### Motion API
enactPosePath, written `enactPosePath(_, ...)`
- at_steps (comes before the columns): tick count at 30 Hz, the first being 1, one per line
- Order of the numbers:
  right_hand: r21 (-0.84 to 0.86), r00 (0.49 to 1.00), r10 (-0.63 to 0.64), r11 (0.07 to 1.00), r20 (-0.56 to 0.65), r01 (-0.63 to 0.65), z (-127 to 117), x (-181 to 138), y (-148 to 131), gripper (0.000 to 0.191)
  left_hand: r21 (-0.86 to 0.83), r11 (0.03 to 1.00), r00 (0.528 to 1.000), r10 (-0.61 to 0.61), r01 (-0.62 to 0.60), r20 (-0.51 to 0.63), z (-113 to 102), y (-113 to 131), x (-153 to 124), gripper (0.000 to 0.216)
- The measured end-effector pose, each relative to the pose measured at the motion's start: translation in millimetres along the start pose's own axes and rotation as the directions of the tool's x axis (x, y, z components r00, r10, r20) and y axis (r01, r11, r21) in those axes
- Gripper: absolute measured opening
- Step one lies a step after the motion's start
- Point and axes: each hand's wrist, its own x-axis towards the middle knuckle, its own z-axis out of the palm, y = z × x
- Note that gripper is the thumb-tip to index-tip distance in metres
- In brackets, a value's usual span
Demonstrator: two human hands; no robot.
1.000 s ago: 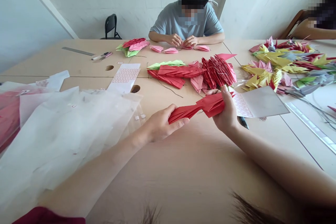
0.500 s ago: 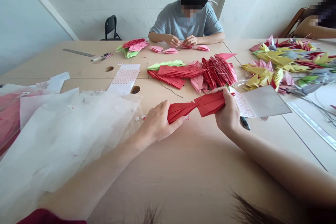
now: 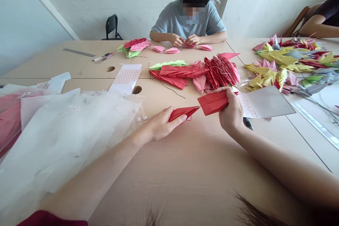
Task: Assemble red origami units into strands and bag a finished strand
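Your left hand (image 3: 162,123) pinches the left paper (image 3: 181,113), a red folded piece; its long axis runs left to right, rising slightly, and its narrow tip points right, toward your other hand. Your right hand (image 3: 231,113) grips the right paper (image 3: 213,103), also red and folded. That one lies nearly in line with the first, its blunt, wide end facing left and its pointed end showing just past your thumb on the right. The left paper's tip sits right beside that wide end; you can't tell whether they touch.

Both papers are in front of you over the table (image 3: 169,176), nearer than the red pile (image 3: 222,72). Your left forearm slants up from the lower left, the thumb laid along the near side of its paper. Your right forearm comes in from the lower right, its thumb upright across the paper's right part and fingers curled behind, beside the card (image 3: 267,102).
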Motion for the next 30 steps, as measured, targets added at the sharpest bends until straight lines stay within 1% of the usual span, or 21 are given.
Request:
enactPosePath(1,0.002,1.0,0.013,1.0,-0.017,-0.013,0.2,0.8,0.7,0.035,-0.014,1.0,1.0,0.005,-0.004,0.01,-0.1,0.4,-0.1,0.05)
enactPosePath(2,0.014,0.998,0.052,0.999,-0.035,-0.052,0.6,1.6,1.3,0.033,-0.026,1.0,1.0,0.003,-0.002,0.018,-0.1,0.8,-0.3,0.049)
enactPosePath(5,0.109,0.966,0.247,0.965,-0.079,-0.238,2.3,4.0,2.9,0.029,-0.043,0.999,0.999,-0.026,0.027,0.025,0.0,1.4,-1.1,0.048)
enactPosePath(7,0.156,0.935,0.347,0.93,-0.071,-0.333,2.9,5.2,4.7,0.028,-0.045,0.998,0.998,-0.048,0.05,0.034,0.2,1.0,-1.3,0.047)
enactPosePath(9,0.164,0.918,0.395,0.909,-0.036,-0.384,2.6,5.9,7.1,0.029,-0.047,0.997,0.997,-0.053,0.056,0.063,0.6,0.0,-1.2,0.048)
enactPosePath(11,0.158,0.908,0.419,0.896,0.013,-0.415,1.9,6.0,9.0,0.03,-0.041,0.998,0.996,-0.038,0.042,0.085,1.2,-1.2,-1.0,0.05)
enactPosePath(13,0.157,0.9,0.434,0.887,0.042,-0.435,1.6,5.4,9.7,0.029,-0.032,0.999,0.997,-0.01,0.013,0.078,1.8,-2.0,-1.0,0.05)
enactPosePath(15,0.164,0.89,0.454,0.876,0.037,-0.453,2.1,4.4,8.8,0.028,-0.023,1.0,0.998,0.003,-0.001,0.065,2.2,-1.7,-1.3,0.05)
enactPosePath(19,0.191,0.87,0.493,0.854,0.0,-0.484,4.4,2.7,5.8,0.026,0.013,0.999,0.997,-0.03,0.029,0.066,2.5,1.7,-2.8,0.049)
enactPosePath(21,0.201,0.867,0.498,0.851,-0.008,-0.486,5.2,2.3,5.0,0.026,0.045,0.999,0.998,-0.032,0.03,0.048,2.7,3.1,-3.4,0.049)
enactPosePath(24,0.198,0.87,0.492,0.854,-0.01,-0.481,5.4,2.2,4.7,0.028,0.087,0.996,1.0,-0.02,0.018,0.015,3.8,3.3,-3.7,0.048)
enactPosePath(30,0.136,0.906,0.422,0.896,0.024,-0.422,4.6,1.6,6.7,0.038,0.15,0.989,1.0,-0.009,0.011,-0.008,5.8,1.3,-4.3,0.05)
